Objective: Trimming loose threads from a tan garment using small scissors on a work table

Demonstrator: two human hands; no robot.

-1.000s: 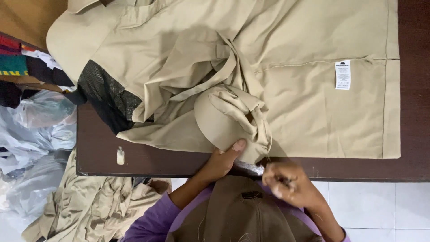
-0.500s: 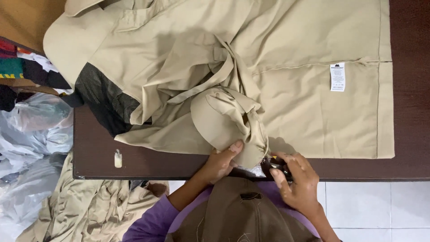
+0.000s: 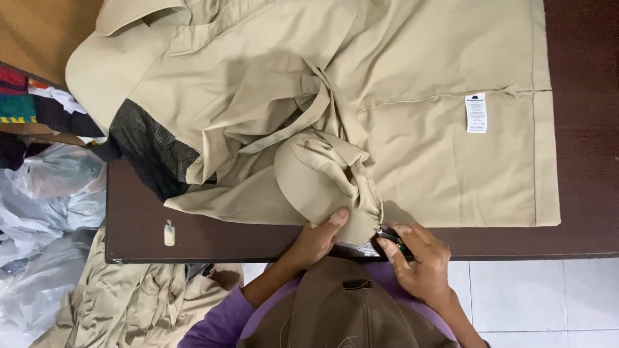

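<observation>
Your left hand (image 3: 320, 236) is closed on the near edge of a bunched fold of the khaki garment (image 3: 400, 96), thumb on top of the cloth and fingers tucked under it, right at the front edge of the dark wooden table (image 3: 580, 212). The gathered fold (image 3: 322, 180) stands up in a rounded hump just beyond your thumb. Your right hand (image 3: 419, 261) sits just beside the left, curled around a small dark tool (image 3: 391, 240) whose tip meets the cloth at the bottom of the fold; what kind of tool it is cannot be told from this view. The garment lies spread across most of the table, with a strip of fabric twisted across its middle, a white label (image 3: 476, 113) on the flat panel to the right, and a black mesh lining (image 3: 151, 151) showing at its left edge. A small pale object (image 3: 169, 233) rests on the bare table top to the left of your hands. Below the table's left corner lies a heap of similar khaki cloth (image 3: 129, 303). Crumpled plastic bags (image 3: 45, 193) sit further left. You wear purple sleeves (image 3: 216, 322) and a brown cap (image 3: 342, 309).
</observation>
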